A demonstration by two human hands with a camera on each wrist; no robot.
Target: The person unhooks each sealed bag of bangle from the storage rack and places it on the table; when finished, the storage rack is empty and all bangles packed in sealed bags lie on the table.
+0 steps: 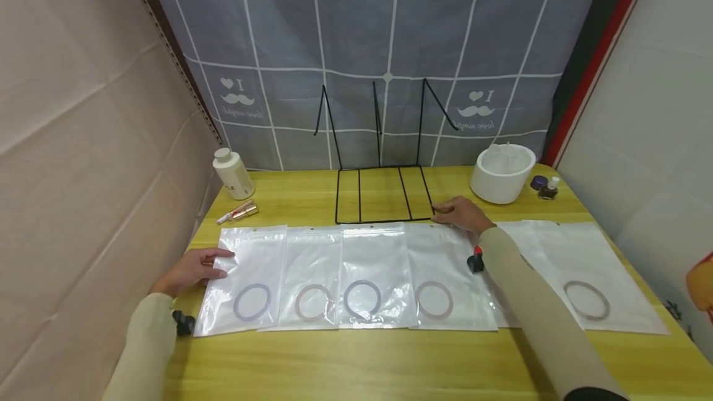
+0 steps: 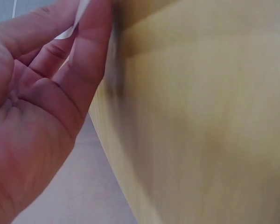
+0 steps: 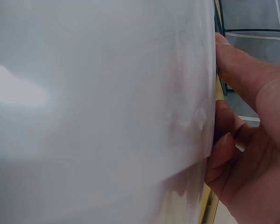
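Observation:
Several clear plastic zip bags (image 1: 312, 258) lie overlapping in a row on the table, with a coloured ring (image 1: 252, 315) showing in most of them. My left hand (image 1: 192, 270) pinches the left edge of the leftmost bag; the left wrist view shows that white edge (image 2: 77, 21) between thumb and fingers. A black wire rack (image 1: 384, 223) stands just behind the bags. With thumb and curled fingers my right hand (image 1: 463, 213) grips its front right corner, right at the top edges of the bags. In the right wrist view a bag (image 3: 98, 126) covers part of the fingers.
A white bottle (image 1: 235, 175) and a lipstick (image 1: 239, 211) are at the back left. At the back right are a white round container (image 1: 501, 175), a small dark bottle (image 1: 548, 189) and a dark purple lid (image 1: 538, 182). A grey checked cloth (image 1: 356, 30) hangs behind the table (image 1: 345, 367).

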